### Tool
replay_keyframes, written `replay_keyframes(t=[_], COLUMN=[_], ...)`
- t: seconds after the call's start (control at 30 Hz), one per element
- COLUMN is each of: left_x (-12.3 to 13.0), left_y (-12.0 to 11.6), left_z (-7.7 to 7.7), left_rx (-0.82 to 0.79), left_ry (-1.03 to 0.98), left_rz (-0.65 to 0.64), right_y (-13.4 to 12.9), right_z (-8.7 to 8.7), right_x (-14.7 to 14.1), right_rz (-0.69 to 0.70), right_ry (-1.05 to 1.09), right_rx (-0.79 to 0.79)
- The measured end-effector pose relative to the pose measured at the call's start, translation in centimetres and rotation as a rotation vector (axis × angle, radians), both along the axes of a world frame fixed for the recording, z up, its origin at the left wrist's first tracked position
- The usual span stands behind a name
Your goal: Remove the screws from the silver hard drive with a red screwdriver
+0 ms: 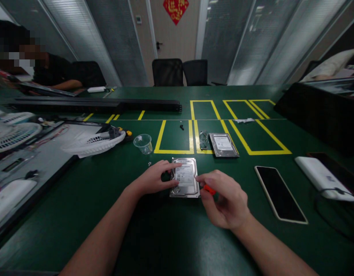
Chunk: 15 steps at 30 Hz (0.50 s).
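A silver hard drive (186, 188) with a white label lies flat on the green table in front of me. My left hand (156, 174) rests on its left side, index finger and thumb stretched apart over the label. At the drive's right edge, my right hand (224, 199) is closed around a small orange-red handle (209, 189), which looks like a screwdriver's. Fingers hide most of that tool, and its tip cannot be made out. Tiny pale bits (149, 163) lie beyond my left hand, near a clear plastic cup (143, 144).
A second hard drive (223, 145) lies ahead right, beside a clear crumpled item (204, 140). Rightward are a phone (280, 194) and white power bank (323, 178). White fan guards (93, 142) and a large panel (59, 134) fill the left. A person (59, 71) sits far left.
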State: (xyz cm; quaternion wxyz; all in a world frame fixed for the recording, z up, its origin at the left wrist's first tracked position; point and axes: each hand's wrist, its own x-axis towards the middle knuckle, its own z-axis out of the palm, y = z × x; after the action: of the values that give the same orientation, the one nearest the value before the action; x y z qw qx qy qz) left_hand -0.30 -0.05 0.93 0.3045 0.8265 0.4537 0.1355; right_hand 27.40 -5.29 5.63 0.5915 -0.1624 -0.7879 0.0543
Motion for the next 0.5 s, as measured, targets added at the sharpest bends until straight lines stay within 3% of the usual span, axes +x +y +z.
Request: replay_keyframes(t=[0.17,0.5], left_x=[0.1,0.0], left_y=[0.0,0.0], left_z=[0.1,0.0], left_rx=[-0.001,-0.007], left_ry=[0.003,-0.004], left_rz=[-0.003,-0.003], right_y=[-0.1,-0.2], right_z=[0.5,-0.2], right_x=[0.4,1.0], right_rz=[-0.008,0.023], right_ry=[-0.085,-0.073], right_rx=[-0.018,-0.057])
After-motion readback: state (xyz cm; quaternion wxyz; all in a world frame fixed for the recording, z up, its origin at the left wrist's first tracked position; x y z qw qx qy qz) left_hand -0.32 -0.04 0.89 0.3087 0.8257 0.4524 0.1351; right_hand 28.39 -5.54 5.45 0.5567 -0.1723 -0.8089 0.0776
